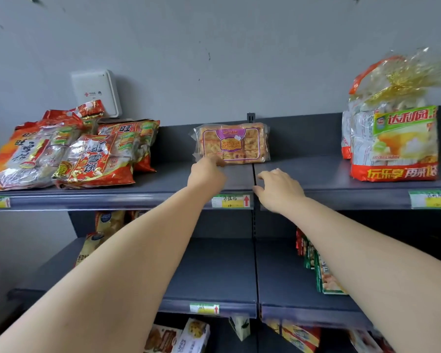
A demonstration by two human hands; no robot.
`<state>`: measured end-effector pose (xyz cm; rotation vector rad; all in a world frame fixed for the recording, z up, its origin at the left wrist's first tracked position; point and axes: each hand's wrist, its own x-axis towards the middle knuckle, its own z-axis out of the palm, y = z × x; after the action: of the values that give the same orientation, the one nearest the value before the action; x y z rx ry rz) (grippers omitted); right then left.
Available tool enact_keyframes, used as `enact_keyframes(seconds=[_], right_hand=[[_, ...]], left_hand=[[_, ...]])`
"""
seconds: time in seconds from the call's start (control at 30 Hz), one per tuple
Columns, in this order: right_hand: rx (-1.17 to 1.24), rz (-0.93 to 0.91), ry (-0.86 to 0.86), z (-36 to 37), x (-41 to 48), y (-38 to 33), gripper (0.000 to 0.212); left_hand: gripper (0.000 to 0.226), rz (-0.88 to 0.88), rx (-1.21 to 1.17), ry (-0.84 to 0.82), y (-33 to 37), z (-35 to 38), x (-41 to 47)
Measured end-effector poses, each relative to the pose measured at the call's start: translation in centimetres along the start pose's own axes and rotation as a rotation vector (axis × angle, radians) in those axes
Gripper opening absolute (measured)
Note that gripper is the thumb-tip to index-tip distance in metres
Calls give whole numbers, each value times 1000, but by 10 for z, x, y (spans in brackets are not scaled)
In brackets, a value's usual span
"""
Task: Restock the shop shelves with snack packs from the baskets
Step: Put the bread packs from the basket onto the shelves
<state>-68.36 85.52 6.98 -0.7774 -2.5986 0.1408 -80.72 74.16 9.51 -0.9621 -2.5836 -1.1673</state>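
top shelf (pixel 316 171) partly stocked, gaps remained
left hand (pixel 206 172) touched biscuit pack (pixel 236 143) at 12 o'clock, grip unclear; right hand (pixel 278 190) loose, empty; middle shelf (pixel 214 263) mostly bare.

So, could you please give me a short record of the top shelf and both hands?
Top shelf: dark grey
Left: red rice-cracker bags, lying heaped
Middle: purple-label pack, standing against the back panel
Right: large cake bag, upright
Left hand: touches the pack's lower edge; grip unclear
Right hand: open, near the shelf's front edge, holding nothing
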Motion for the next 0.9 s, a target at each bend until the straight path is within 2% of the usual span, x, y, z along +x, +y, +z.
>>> enact_keyframes(seconds=[0.1, 0.3, 0.67, 0.9], right_hand=[[15, -4, 33, -3, -29, 1, 43], [9, 79, -36, 3, -95, 7, 46], [-23, 305, -324, 55, -257, 43, 40], [-62, 413, -436, 69, -317, 84, 37]], left_hand=[[45, 9, -12, -33, 7, -1, -27], [40, 89, 69, -151, 6, 2, -89], [36, 75, 162, -563, -40, 36, -249], [33, 146, 250, -714, -27, 71, -304]])
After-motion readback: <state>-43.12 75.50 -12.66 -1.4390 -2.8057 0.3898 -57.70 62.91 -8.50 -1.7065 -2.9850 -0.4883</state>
